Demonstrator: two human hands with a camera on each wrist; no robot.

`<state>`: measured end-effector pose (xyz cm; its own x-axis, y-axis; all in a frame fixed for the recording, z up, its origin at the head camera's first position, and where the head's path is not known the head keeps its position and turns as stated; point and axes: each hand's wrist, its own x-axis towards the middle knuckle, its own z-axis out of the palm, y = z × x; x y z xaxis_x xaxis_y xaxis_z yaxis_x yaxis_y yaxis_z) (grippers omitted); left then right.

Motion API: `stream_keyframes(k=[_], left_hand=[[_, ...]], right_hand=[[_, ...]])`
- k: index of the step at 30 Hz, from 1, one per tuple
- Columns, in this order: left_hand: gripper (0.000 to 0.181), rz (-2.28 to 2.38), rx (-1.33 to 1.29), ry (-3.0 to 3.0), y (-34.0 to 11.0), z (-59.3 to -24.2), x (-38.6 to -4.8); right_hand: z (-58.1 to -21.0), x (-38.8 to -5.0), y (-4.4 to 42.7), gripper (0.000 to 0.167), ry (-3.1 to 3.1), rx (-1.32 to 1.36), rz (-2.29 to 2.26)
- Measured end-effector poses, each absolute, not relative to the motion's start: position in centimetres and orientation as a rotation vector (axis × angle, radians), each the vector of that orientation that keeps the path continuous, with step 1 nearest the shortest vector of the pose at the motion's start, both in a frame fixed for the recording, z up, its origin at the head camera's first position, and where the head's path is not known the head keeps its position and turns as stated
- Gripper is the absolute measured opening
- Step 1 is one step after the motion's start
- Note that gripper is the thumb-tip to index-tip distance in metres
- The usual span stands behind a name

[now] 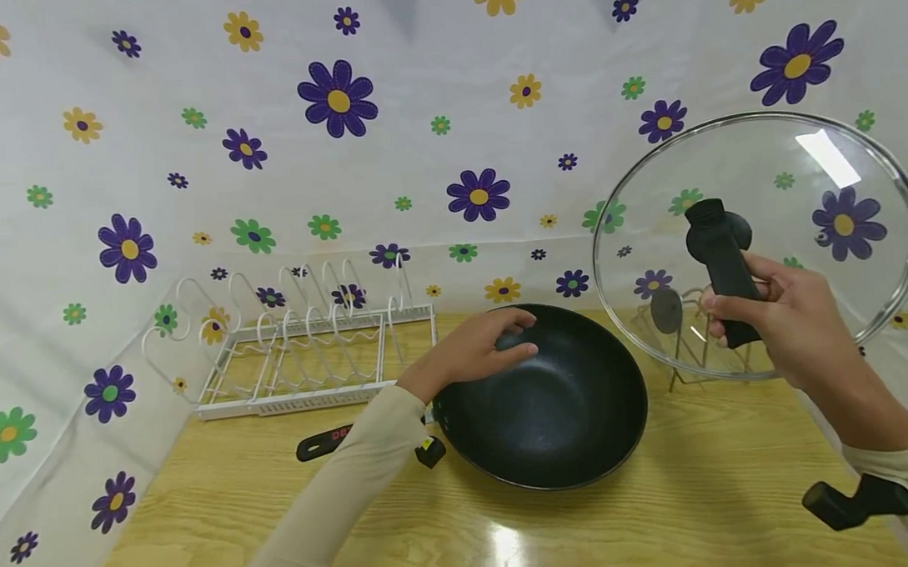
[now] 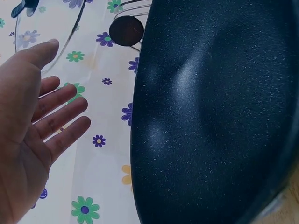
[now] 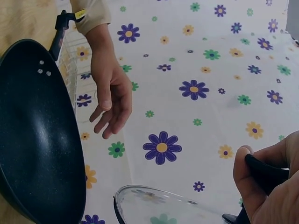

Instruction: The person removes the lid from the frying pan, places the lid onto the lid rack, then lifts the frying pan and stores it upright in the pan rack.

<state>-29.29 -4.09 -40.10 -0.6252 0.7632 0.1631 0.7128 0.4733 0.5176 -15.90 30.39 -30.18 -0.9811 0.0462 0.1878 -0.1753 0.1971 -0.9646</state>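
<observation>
My right hand (image 1: pixel 793 313) grips the black handle (image 1: pixel 727 278) of a round glass lid (image 1: pixel 765 156), raised at the right of the head view. The lid is tilted, with its handle facing me. A black wok (image 1: pixel 548 397) rests on the wooden table, its handle pointing left. My left hand (image 1: pixel 482 345) hovers above the wok's left side, holding nothing. In the left wrist view that hand (image 2: pixel 32 112) shows spread, relaxed fingers beside the wok (image 2: pixel 210 112). The right wrist view shows the right hand (image 3: pixel 275 186) wrapped round the lid's handle (image 3: pixel 264 175).
A white wire dish rack (image 1: pixel 308 397) stands at the table's back left. Behind the lid, at the back right, is a small wire stand (image 1: pixel 693 367) with a dark round disc (image 1: pixel 666 311). A flower-patterned cloth (image 1: pixel 417 84) hangs behind the wooden table (image 1: pixel 432 526).
</observation>
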Motion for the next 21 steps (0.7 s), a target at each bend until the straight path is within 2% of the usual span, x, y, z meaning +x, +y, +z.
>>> stream_keyframes(k=[7,21], left_hand=[[0.051,0.902,1.288,2.581,-2.9,-40.5,-30.6],[0.051,1.04,1.241,2.521,0.7,-42.0,-33.0]], right_hand=[[-29.9,-15.5,30.9,0.067,-2.449,0.084,1.608],[-29.8,-15.4,32.1,0.073,-2.497,0.031,1.497]])
